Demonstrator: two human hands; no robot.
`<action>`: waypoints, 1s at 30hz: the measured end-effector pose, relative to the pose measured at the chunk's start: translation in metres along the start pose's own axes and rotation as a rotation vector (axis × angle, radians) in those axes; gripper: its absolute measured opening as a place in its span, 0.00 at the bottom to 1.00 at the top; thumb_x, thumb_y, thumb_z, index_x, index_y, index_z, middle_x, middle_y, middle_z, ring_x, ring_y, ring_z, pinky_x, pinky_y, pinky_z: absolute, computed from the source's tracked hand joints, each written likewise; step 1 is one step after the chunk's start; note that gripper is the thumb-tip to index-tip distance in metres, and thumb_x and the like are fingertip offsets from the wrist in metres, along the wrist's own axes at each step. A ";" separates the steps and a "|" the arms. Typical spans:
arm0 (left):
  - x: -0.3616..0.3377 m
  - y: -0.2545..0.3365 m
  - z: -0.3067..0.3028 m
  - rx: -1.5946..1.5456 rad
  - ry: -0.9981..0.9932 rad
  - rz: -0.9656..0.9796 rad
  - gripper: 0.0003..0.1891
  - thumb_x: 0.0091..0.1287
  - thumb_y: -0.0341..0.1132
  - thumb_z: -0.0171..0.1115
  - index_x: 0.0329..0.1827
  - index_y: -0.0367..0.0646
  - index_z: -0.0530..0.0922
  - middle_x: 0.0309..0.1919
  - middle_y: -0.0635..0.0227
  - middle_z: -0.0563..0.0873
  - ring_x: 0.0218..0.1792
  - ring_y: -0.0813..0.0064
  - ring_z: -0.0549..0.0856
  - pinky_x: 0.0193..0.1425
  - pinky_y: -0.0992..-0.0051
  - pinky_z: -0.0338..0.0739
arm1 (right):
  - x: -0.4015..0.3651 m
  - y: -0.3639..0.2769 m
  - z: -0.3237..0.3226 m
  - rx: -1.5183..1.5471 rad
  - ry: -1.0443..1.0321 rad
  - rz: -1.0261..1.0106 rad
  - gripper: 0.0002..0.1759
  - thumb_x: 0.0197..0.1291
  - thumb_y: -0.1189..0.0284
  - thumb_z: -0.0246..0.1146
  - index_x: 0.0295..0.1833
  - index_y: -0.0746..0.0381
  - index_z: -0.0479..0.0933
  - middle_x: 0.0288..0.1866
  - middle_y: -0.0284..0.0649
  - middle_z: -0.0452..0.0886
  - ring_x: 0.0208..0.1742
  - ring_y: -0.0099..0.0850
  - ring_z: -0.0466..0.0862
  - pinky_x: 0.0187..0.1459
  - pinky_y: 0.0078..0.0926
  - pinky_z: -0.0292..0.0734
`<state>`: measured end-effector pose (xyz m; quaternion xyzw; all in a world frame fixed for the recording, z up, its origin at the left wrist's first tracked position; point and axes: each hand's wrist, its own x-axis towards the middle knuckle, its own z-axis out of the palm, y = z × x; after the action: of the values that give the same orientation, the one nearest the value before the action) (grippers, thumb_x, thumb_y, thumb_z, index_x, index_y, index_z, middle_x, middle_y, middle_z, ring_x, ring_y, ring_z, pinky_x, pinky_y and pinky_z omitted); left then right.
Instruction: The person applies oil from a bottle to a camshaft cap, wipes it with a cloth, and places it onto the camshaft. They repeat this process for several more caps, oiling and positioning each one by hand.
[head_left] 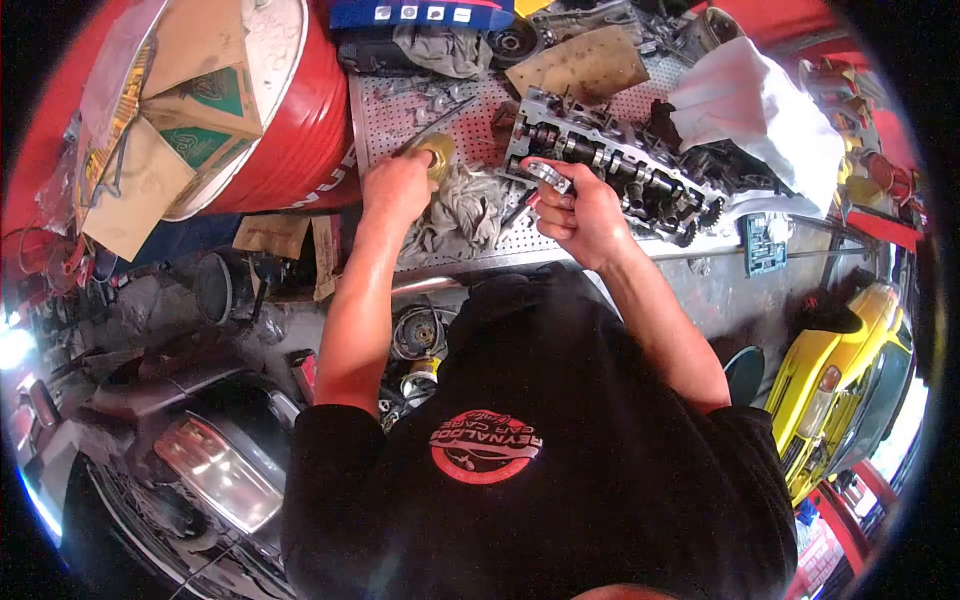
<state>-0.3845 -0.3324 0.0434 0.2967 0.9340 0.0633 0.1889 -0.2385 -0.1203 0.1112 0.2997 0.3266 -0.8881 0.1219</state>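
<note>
My left hand (398, 187) is closed at a yellowish, see-through container (440, 150), its fingertips at the rim and partly hidden. Between the thumb and fingers of my right hand (583, 212) is a small silver metal bearing cap (548, 177), held up just in front of the cylinder head. That cylinder head (610, 160) lies slantwise on the perforated metal bench top (385, 110), with a dark camshaft along it. Below the container, a crumpled grey rag (465, 210) spreads between my two hands.
A red drum (310, 130) with cardboard on top stands left of the bench. Brown cardboard (580, 65) and a white cloth (755, 120) lie around the cylinder head. A blue socket tray (765, 243) sits at the right. Cars stand on both sides, one yellow (840, 390).
</note>
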 end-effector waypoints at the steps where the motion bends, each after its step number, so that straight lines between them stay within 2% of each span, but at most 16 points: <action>1: -0.007 0.002 -0.001 -0.005 0.008 -0.006 0.21 0.62 0.42 0.71 0.55 0.44 0.80 0.39 0.49 0.88 0.45 0.47 0.88 0.49 0.51 0.81 | 0.001 -0.001 0.000 0.011 0.003 -0.004 0.19 0.76 0.66 0.43 0.60 0.63 0.73 0.23 0.25 0.57 0.20 0.17 0.54 0.21 0.20 0.49; 6: -0.031 0.006 0.012 -0.008 0.192 -0.020 0.25 0.64 0.39 0.68 0.65 0.49 0.75 0.37 0.52 0.88 0.40 0.49 0.88 0.46 0.53 0.82 | 0.011 0.003 -0.007 0.074 0.037 0.020 0.12 0.76 0.66 0.43 0.50 0.60 0.71 0.23 0.24 0.56 0.20 0.17 0.54 0.21 0.20 0.49; 7: -0.038 0.010 0.014 -0.017 0.244 -0.021 0.27 0.65 0.39 0.68 0.67 0.50 0.74 0.37 0.52 0.88 0.39 0.49 0.88 0.45 0.54 0.82 | 0.012 0.005 -0.003 0.068 0.079 0.021 0.21 0.77 0.65 0.42 0.60 0.67 0.74 0.22 0.23 0.55 0.19 0.16 0.53 0.20 0.17 0.51; 8: -0.043 0.016 0.015 -0.025 0.299 -0.019 0.28 0.65 0.38 0.67 0.69 0.50 0.73 0.37 0.52 0.88 0.37 0.50 0.88 0.44 0.54 0.82 | 0.015 0.004 -0.002 0.066 0.058 0.032 0.17 0.77 0.65 0.42 0.56 0.64 0.72 0.22 0.23 0.55 0.19 0.16 0.53 0.21 0.18 0.50; 10: -0.061 0.038 0.010 -0.121 0.509 0.086 0.32 0.67 0.36 0.64 0.76 0.54 0.68 0.32 0.55 0.86 0.34 0.52 0.87 0.39 0.56 0.83 | 0.019 0.006 -0.004 0.066 0.023 0.055 0.10 0.76 0.66 0.43 0.48 0.58 0.68 0.23 0.24 0.55 0.20 0.17 0.54 0.21 0.20 0.49; 12: -0.079 0.066 -0.003 -0.135 0.408 0.123 0.37 0.66 0.33 0.63 0.80 0.56 0.61 0.29 0.56 0.84 0.32 0.54 0.86 0.37 0.56 0.83 | 0.024 0.009 -0.003 0.074 0.039 0.065 0.11 0.77 0.66 0.42 0.49 0.58 0.68 0.23 0.24 0.56 0.20 0.17 0.54 0.21 0.21 0.49; 14: -0.076 0.077 0.012 -0.184 0.534 0.303 0.42 0.64 0.30 0.62 0.83 0.58 0.56 0.28 0.57 0.84 0.31 0.56 0.85 0.36 0.57 0.83 | 0.028 0.011 0.001 0.055 0.038 0.089 0.11 0.77 0.65 0.41 0.50 0.57 0.67 0.23 0.25 0.57 0.20 0.17 0.54 0.21 0.21 0.49; 15: -0.071 0.081 0.016 -0.162 0.464 0.292 0.44 0.62 0.29 0.62 0.83 0.58 0.55 0.27 0.58 0.84 0.30 0.57 0.85 0.36 0.58 0.83 | 0.029 0.012 0.003 0.033 0.034 0.107 0.11 0.77 0.65 0.41 0.50 0.57 0.67 0.23 0.25 0.57 0.20 0.18 0.54 0.21 0.21 0.49; 18: -0.060 0.081 0.031 -0.176 0.435 0.281 0.46 0.58 0.27 0.60 0.83 0.61 0.56 0.27 0.57 0.83 0.32 0.57 0.85 0.39 0.59 0.82 | 0.027 0.011 0.013 -0.021 0.050 0.136 0.12 0.78 0.65 0.41 0.48 0.57 0.68 0.22 0.24 0.57 0.19 0.18 0.53 0.21 0.21 0.49; 19: -0.061 0.079 0.033 -0.158 0.444 0.301 0.45 0.59 0.27 0.61 0.83 0.58 0.57 0.26 0.57 0.83 0.32 0.57 0.85 0.38 0.59 0.81 | 0.027 0.010 0.012 -0.025 0.043 0.146 0.12 0.78 0.65 0.41 0.47 0.57 0.68 0.22 0.24 0.57 0.19 0.18 0.53 0.21 0.21 0.49; 22: -0.078 0.077 0.039 -0.410 0.363 0.367 0.42 0.60 0.27 0.61 0.81 0.53 0.60 0.25 0.59 0.83 0.32 0.58 0.84 0.38 0.59 0.81 | 0.025 0.008 0.001 -0.023 0.000 0.133 0.12 0.77 0.65 0.42 0.44 0.57 0.68 0.22 0.24 0.56 0.19 0.18 0.53 0.21 0.21 0.49; 23: -0.081 0.073 0.042 -0.401 0.439 0.430 0.39 0.62 0.26 0.61 0.80 0.50 0.62 0.24 0.60 0.82 0.31 0.59 0.84 0.38 0.60 0.80 | 0.026 0.007 -0.002 -0.019 -0.023 0.119 0.12 0.77 0.65 0.42 0.43 0.57 0.68 0.21 0.24 0.56 0.19 0.18 0.53 0.21 0.21 0.48; 26: -0.082 0.078 0.039 -0.499 0.485 0.379 0.38 0.62 0.27 0.62 0.79 0.52 0.65 0.25 0.61 0.83 0.29 0.58 0.83 0.38 0.58 0.80 | 0.023 0.008 -0.001 -0.100 0.005 0.110 0.11 0.76 0.65 0.43 0.42 0.57 0.67 0.21 0.24 0.56 0.18 0.18 0.54 0.20 0.21 0.48; 27: -0.079 0.081 0.039 -0.527 0.469 0.369 0.39 0.62 0.24 0.61 0.80 0.54 0.64 0.25 0.60 0.83 0.27 0.62 0.82 0.39 0.65 0.80 | 0.026 0.011 -0.002 -0.073 0.020 0.130 0.10 0.76 0.65 0.44 0.43 0.57 0.67 0.21 0.24 0.57 0.18 0.18 0.54 0.20 0.22 0.47; 30: -0.078 0.092 0.031 -1.085 0.138 0.271 0.40 0.65 0.23 0.61 0.82 0.55 0.60 0.31 0.58 0.84 0.31 0.75 0.83 0.39 0.69 0.80 | 0.021 0.014 0.005 -0.092 0.009 0.123 0.10 0.76 0.65 0.45 0.42 0.57 0.67 0.22 0.25 0.58 0.19 0.18 0.54 0.21 0.22 0.47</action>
<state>-0.2650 -0.3024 0.0603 0.2695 0.7312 0.5776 0.2430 -0.2518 -0.1345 0.0943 0.3171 0.3486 -0.8617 0.1882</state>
